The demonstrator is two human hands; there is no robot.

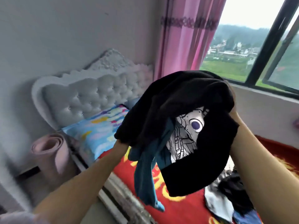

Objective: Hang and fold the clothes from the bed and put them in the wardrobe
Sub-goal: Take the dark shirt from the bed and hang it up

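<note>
Two garments are lifted above the bed (186, 206): a black shirt (186, 110) with a white print, and a teal cloth (145, 175) dangling under it. Both hands are buried in fabric, so I cannot tell their grip. Likely soft, light and floppy, the shirt is best taken at the shoulders.

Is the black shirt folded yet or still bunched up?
Bunched: the black shirt hangs crumpled in the air, a teal garment dangling from it.
</note>
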